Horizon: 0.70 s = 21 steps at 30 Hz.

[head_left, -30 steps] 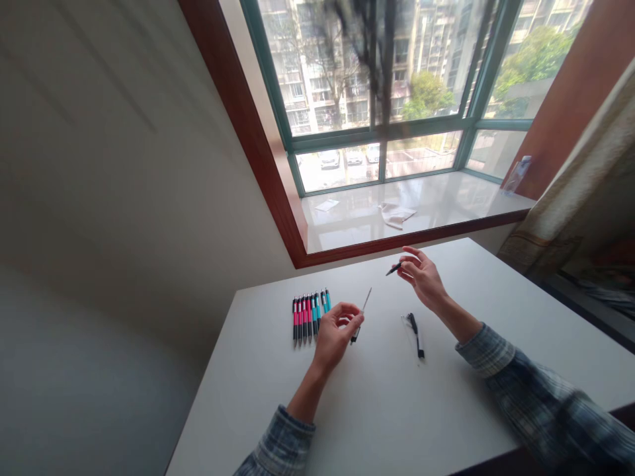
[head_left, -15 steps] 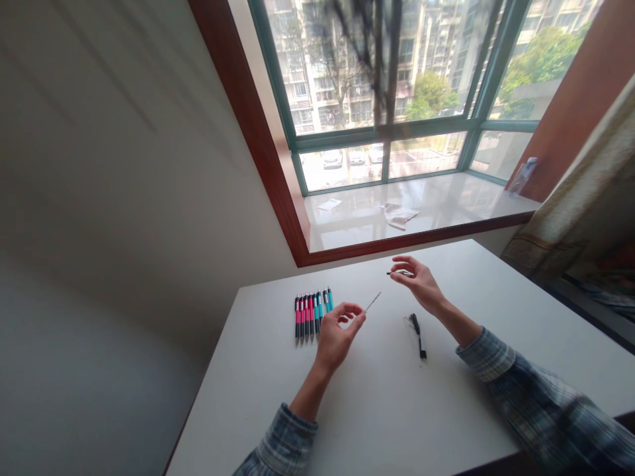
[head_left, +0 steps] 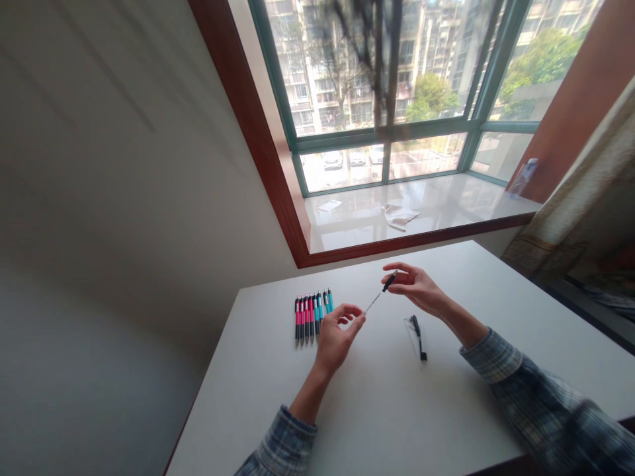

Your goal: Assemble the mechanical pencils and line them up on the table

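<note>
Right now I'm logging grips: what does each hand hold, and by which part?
Left hand pinches a thin pen refill by its lower end. Right hand pinches a small black pen piece at the refill's upper end.

Right hand (head_left: 419,291) moved down and leftward toward left hand (head_left: 337,334), its black pen piece (head_left: 389,281) now meeting the tip of the thin refill (head_left: 373,303), formerly apart
</note>
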Tool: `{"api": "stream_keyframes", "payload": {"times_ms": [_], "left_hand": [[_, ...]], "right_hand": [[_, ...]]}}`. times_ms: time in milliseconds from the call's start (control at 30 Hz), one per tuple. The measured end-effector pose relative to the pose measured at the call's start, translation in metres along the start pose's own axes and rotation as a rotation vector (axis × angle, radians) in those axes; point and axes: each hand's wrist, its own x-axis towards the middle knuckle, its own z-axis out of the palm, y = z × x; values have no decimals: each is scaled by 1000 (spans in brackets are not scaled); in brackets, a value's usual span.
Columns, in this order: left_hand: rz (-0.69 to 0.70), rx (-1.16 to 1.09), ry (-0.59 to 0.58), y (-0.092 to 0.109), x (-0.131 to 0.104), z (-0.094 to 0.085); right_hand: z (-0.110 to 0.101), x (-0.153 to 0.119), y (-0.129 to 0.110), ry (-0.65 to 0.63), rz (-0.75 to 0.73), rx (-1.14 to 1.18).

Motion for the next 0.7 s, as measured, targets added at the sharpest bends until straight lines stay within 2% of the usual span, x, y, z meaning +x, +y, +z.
{"api": "stream_keyframes", "payload": {"times_ms": [300,700], "left_hand": [[0,-12,-18,2,0,0],[7,-17,-25,6,1,1]], "right_hand": [[6,-1,2,-27,5,-33],[19,-6,6,-188,12,-134]]}}
